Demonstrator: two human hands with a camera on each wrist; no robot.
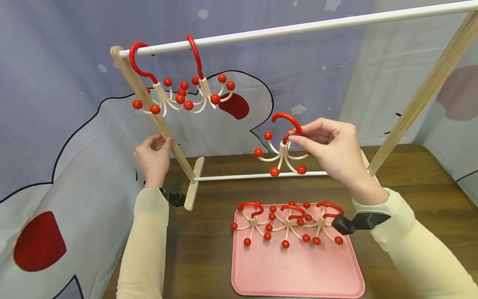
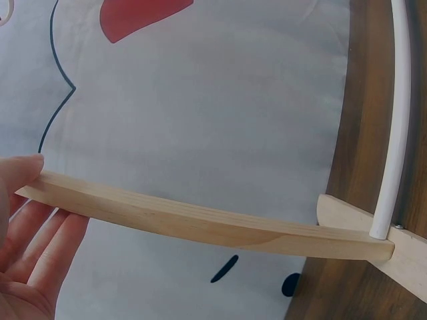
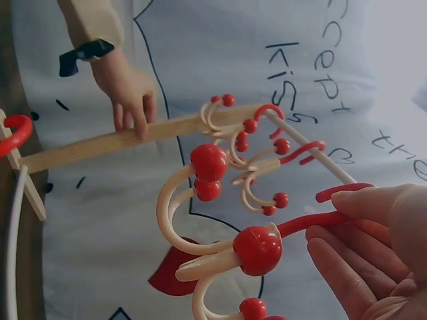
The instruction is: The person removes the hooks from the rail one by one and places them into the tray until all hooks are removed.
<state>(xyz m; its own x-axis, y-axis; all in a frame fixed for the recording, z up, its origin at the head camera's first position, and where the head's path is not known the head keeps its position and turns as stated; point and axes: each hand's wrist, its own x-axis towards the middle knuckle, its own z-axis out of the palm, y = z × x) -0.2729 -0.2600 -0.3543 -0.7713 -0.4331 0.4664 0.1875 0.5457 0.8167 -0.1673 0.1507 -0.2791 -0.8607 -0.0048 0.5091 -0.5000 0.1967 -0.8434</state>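
Note:
My right hand (image 1: pixel 332 145) pinches the red hook of a cream hanger (image 1: pixel 284 148), whose curved arms end in red balls. It is held in the air below the white top rod (image 1: pixel 284 30) of a wooden rack. In the right wrist view, thumb and fingers close on the hook, with the cream hub (image 3: pixel 208 265) hanging clear of the palm. Two like hangers hang by their hooks near the rod's left end, one at the far left (image 1: pixel 160 93), another (image 1: pixel 204 88) beside it. My left hand (image 1: pixel 154 158) grips the left wooden post (image 2: pixel 200 217) between thumb and fingers.
On the brown table, a pink tray (image 1: pixel 295 274) carries three more hangers along its far side, the middle one (image 1: pixel 288 224) between two others. A low white rod (image 1: pixel 239 177) joins the rack's feet. The right post (image 1: pixel 422 87) slants up at the right, and patterned cloth hangs behind.

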